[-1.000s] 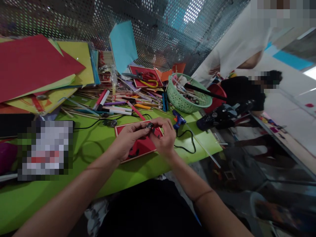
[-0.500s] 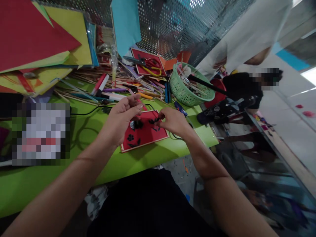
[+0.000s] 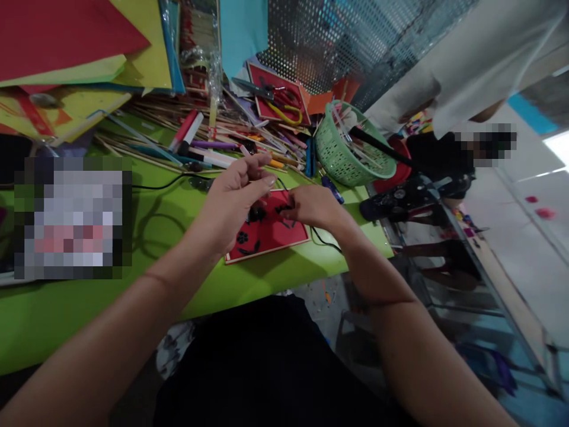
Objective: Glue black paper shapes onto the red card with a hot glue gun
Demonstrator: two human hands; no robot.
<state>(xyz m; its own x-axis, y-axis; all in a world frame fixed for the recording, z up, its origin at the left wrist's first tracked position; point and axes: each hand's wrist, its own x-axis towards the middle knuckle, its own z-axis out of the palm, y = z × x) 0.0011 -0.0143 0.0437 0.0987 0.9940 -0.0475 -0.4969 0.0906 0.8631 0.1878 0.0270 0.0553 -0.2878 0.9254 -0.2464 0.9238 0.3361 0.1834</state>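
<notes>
A red board [image 3: 278,237] with a pale edge lies on the green table, with several black cut-out shapes on it. A small black flower [image 3: 242,238] sits near its left side, beside a black leaf-like piece [image 3: 256,246]. My right hand [image 3: 316,207] reaches in from the right, its fingers closed on a black cut-out [image 3: 283,209] at the board's surface; the fingers partly cover it. Over the board's left part hovers my left hand [image 3: 233,204], thumb and bent fingers apart, with nothing visible between them. It hides the board's left corner.
Behind the board lie markers [image 3: 191,130], thin sticks [image 3: 151,121] and scissors [image 3: 271,95]. A green basket [image 3: 351,160] full of sticks stands at the right rear. Coloured paper sheets [image 3: 66,35] are stacked at left. A black cord [image 3: 169,182] crosses the table. Another person [image 3: 440,154] is farther right.
My right hand has lowered the black cut-out onto the board, fingers now pressed closer to it. My left hand stays raised over the board. The whole view has shifted slightly.
</notes>
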